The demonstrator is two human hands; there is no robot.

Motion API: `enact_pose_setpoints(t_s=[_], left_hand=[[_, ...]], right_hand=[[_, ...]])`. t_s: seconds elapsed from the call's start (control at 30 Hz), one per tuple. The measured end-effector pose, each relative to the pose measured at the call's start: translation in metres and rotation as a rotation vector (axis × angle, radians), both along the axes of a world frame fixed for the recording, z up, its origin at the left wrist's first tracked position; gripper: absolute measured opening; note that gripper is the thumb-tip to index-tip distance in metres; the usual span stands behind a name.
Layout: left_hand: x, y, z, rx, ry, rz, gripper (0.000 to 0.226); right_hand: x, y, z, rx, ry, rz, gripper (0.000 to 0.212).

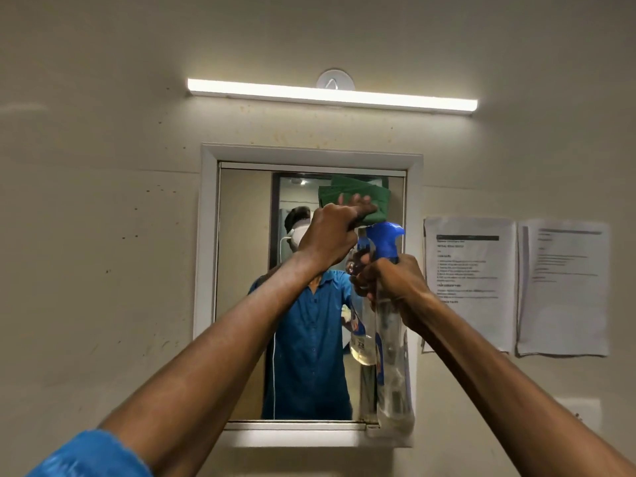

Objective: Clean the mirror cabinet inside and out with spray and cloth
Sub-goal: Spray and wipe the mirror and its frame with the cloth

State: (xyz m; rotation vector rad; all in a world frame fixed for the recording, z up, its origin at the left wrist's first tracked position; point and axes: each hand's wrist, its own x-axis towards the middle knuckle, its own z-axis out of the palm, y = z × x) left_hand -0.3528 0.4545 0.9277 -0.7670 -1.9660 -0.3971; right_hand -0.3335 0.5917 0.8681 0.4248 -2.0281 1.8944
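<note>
The left hand (pixel 330 235) presses a soft, limp green cloth (pixel 358 197) flat against the mirror's (pixel 241 304) upper part, while the right hand (pixel 392 280) clutches the light, slick spray bottle (pixel 392 339) by its neck, low at the mirror's right edge.

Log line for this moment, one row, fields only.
left hand: presses green cloth on mirror, upper area | right hand: holds spray bottle upright | cabinet door: closed

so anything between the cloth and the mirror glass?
Nothing visible. The left hand presses the green cloth flat on the mirror near its top; the spray bottle in the right hand sits lower right.
</note>
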Motion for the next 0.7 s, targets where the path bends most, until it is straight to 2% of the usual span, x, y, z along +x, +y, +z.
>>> enact_pose_setpoints(t_s=[0.33, 0.7], left_hand=[[0.001, 0.0, -0.033, 0.027, -0.044, -0.028, 0.059], [0.006, 0.005, -0.059, 0.052, -0.087, -0.035, 0.059]], right_hand=[[0.007, 0.002, -0.03, -0.006, -0.007, 0.004, 0.008], [0.007, 0.006, -0.065, 0.019, -0.03, -0.045, 0.009]])
